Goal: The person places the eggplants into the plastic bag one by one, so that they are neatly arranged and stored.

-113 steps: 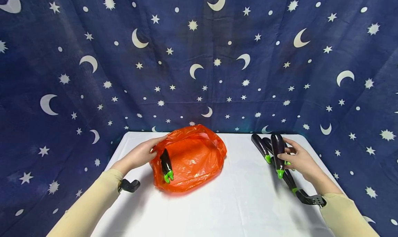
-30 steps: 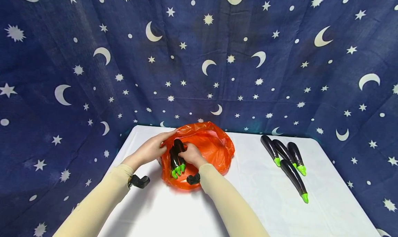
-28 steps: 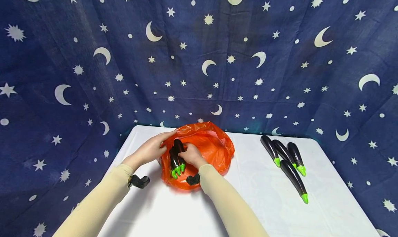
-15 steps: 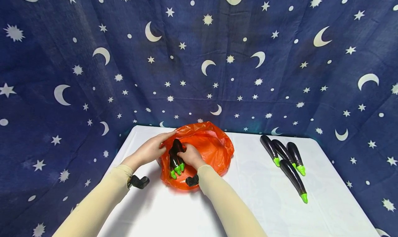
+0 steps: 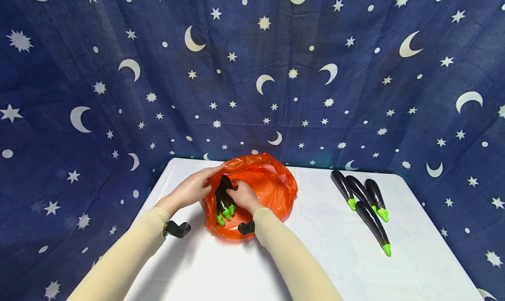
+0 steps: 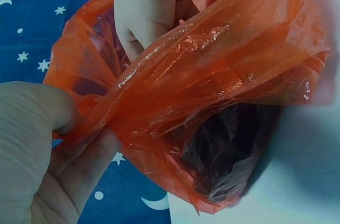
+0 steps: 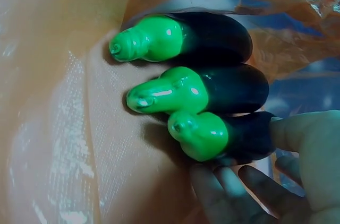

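Orange bag (image 5: 276,187) (left hand (image 5: 190,189) gripping) holds eggplants (image 7: 212,89).

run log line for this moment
left hand pinches red bag rim | right hand holds eggplant inside bag | four eggplants on table

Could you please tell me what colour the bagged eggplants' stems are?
The stems are bright green, clearest in the right wrist view.

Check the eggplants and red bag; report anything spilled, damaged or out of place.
Nothing stands out. The three eggplants in the red bag lie side by side, unmarked where visible; the four eggplants on the white table look whole. The bag is crumpled, but no tear or spill shows.
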`<state>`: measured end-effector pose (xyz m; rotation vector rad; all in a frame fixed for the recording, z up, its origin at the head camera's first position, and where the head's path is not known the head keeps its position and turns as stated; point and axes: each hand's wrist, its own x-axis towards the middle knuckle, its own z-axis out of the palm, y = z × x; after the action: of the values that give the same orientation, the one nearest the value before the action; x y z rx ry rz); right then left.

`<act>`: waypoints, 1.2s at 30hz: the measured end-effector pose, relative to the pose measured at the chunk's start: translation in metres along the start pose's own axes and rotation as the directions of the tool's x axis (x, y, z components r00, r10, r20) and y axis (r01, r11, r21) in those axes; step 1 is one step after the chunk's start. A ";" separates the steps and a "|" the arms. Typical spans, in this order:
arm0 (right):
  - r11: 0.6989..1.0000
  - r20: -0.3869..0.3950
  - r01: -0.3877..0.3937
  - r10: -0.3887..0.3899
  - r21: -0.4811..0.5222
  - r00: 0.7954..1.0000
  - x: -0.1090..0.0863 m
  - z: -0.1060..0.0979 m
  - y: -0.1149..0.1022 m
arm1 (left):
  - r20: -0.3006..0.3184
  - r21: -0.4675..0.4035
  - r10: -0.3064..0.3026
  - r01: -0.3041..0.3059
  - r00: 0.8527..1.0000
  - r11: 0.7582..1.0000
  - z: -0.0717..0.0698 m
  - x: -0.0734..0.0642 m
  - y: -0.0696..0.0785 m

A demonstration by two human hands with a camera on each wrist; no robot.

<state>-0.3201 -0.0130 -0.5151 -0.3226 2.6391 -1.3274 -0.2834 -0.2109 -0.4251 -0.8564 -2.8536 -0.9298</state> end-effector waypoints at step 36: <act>0.972 0.089 0.214 -0.206 -0.101 0.975 -0.053 -0.060 -0.003 | 0.016 0.012 -0.048 0.048 0.999 0.999 0.001 0.000 0.006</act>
<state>-0.2834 0.0451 -0.4744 -0.6727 2.6777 -1.1991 -0.2796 -0.2065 -0.4223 -0.8014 -2.9025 -0.9147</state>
